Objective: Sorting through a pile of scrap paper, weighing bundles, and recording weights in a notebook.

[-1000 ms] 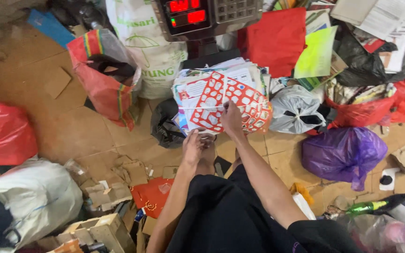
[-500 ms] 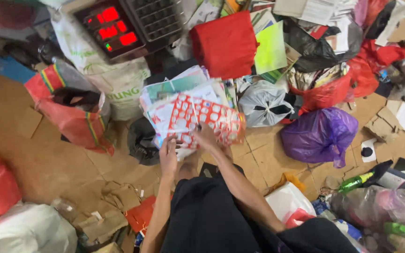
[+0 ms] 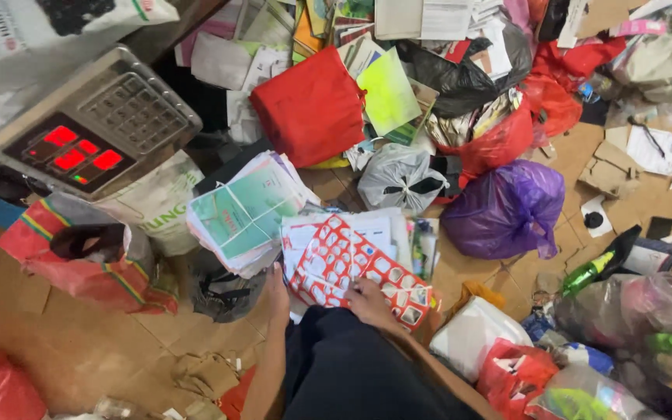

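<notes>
Head view, looking down at a cardboard-covered floor (image 3: 79,342) heaped with waste paper and bags; the right hand (image 3: 367,299) lies on the near edge of a red-and-white patterned sheet (image 3: 351,268), fingers curled over it and grasping that edge; the left hand (image 3: 278,292) is at the sheet's left side, pressed against the paper stack (image 3: 367,233) under it, and whether it clenches anything I cannot tell; the sheet tops the stack, which sits on the floor just in front of the person's dark-clothed lap (image 3: 351,373); touching the stack on its left, a second pile (image 3: 243,214) with green-printed covers leans away, tilted; behind that, at the upper left, a scale head (image 3: 91,124) with a keypad and red lit digits; below it a striped red bag (image 3: 79,257) with black handles, and a black bag (image 3: 219,292) just beside the left hand; beyond the stack a red bag (image 3: 309,105), a yellow-green sheet (image 3: 386,93) and a grey tied bag (image 3: 398,179); to the right a purple bag (image 3: 507,210), well apart from the hands; a green bottle (image 3: 589,272) lies near the right edge among clear plastic bags (image 3: 631,319)
</notes>
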